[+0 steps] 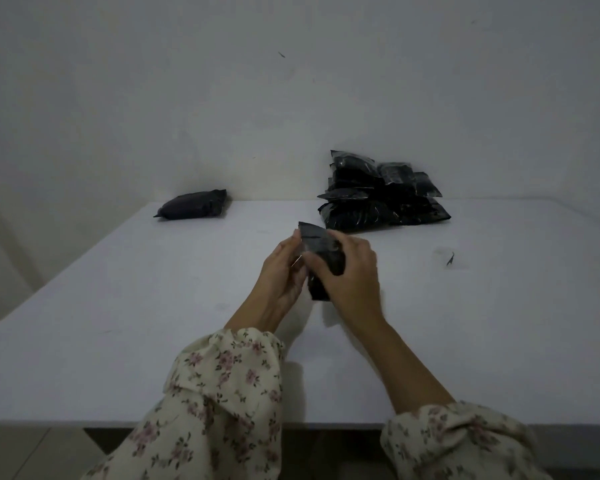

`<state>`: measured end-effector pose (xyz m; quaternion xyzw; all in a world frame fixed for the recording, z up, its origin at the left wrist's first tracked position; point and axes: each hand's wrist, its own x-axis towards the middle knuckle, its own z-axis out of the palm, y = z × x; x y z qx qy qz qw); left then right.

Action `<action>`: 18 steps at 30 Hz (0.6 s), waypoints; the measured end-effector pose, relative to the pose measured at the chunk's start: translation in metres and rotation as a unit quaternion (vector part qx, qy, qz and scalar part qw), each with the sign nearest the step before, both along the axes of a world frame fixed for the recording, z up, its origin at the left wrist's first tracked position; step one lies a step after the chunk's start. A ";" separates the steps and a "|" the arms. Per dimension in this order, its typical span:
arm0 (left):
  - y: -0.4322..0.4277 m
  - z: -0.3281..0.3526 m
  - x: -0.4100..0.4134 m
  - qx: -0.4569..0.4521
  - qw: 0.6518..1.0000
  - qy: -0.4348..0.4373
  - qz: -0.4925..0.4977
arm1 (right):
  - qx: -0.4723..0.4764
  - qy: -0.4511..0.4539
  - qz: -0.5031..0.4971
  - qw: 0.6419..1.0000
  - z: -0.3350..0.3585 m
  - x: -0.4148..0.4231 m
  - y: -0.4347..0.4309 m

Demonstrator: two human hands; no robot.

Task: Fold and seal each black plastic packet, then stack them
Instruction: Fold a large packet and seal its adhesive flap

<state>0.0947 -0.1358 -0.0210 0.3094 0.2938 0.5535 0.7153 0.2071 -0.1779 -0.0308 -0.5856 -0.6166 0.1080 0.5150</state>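
Table (118, 306): white top, pushed against a plain wall; it carries everything here.

Pile (381, 192): a loose heap of black plastic packets at the far edge, right of middle, leaning on the wall. They overlap untidily with flat corners sticking out (probably the supply waiting to be folded, kept within reach of the right arm).

Lone packet (193, 204): lies flat near the far edge, left of middle, well apart from the pile. It looks plump and tucked in, so I take it for a finished one starting the stack, set aside to avoid mixing with the rest.

Right hand (350, 275): over the middle of the table, fingers curled round the body of the held packet, clamping it steady.

Left hand (281, 275): just beside the right, thumb and fingers pinching the packet's left edge near the top flap, likely to work the fold.

Held packet (321, 247): black, gripped between both hands, roughly upright above the middle of the table, its top flap standing free above the fingers. Whether its lower end touches the table I cannot tell. Judged: fold in progress, seal not yet made.

Scrap (450, 259): a small dark shred towards the right edge, apart from everything.
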 end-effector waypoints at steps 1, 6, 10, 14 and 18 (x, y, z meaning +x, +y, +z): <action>-0.001 0.002 0.002 0.012 1.000 -0.010 0.000 | -0.018 -0.046 0.014 0.999 0.004 -0.003 0.000; -0.002 0.011 -0.001 0.075 0.997 0.037 0.000 | -0.036 -0.024 0.046 0.998 0.021 0.004 0.002; -0.004 0.018 -0.006 0.157 0.959 0.225 0.070 | -0.038 0.204 0.101 0.973 0.042 0.026 0.000; 0.005 0.021 -0.007 0.220 0.888 0.375 0.151 | -0.124 0.385 0.210 0.890 0.048 0.042 0.000; 0.000 0.031 -0.007 0.201 0.916 0.347 -0.021 | -0.165 0.345 0.205 0.901 0.038 0.050 0.003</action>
